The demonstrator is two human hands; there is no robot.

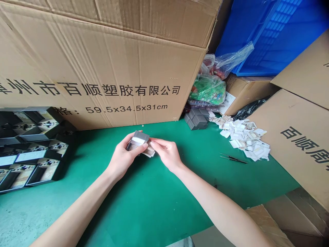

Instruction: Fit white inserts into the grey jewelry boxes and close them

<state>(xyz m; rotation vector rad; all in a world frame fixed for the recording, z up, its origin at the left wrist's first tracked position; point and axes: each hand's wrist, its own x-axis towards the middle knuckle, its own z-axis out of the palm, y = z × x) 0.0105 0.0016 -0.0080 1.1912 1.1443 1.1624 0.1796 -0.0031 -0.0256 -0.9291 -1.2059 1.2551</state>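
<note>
The left hand point(124, 156) grasps a small grey block point(137, 140) with white paper on it, and the right hand point(166, 154) pinches its edge, both held above the green table point(226, 185).

The head camera looks forward and down, close above the hands point(123, 154).

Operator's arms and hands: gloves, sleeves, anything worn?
The left hand and right hand are bare, with no gloves. The left forearm and right forearm show no sleeves, and no watch, band or cable is visible.
</note>
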